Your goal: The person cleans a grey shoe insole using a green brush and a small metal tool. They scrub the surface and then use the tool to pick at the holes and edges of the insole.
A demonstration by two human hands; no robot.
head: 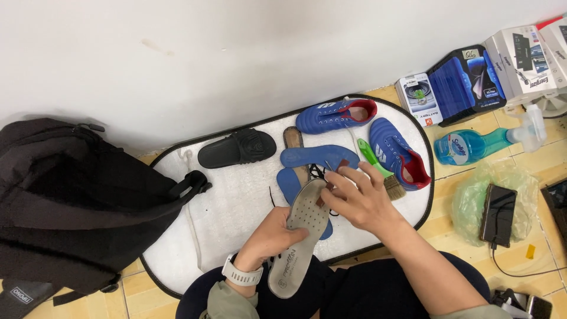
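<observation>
Dark-trousered knees (331, 295) fill the bottom edge, and just above them the left hand (273, 236), with a pale watch (242, 274) on its wrist, is curled around the middle of a grey perforated insole (298, 248) that runs from the lap up over a white mat (236, 201). Off to the far left a black backpack (77, 207) slumps against the wall, its strap spilling onto the mat. A black slide sandal (236, 147) lies near the mat's back edge. Two blue insoles (319, 157) lie beyond the grey one, with black laces tangled between them. The right hand (360, 198) rests on the grey insole's upper end, fingers spread, pinching a small dark scrap against it. A green-handled brush (381, 168) lies just beside that hand, between two blue football boots (398, 152). Further right, on the yellow floor tiles, lie a blue spray bottle (472, 145) and a phone (497, 214) on a green bag.
</observation>
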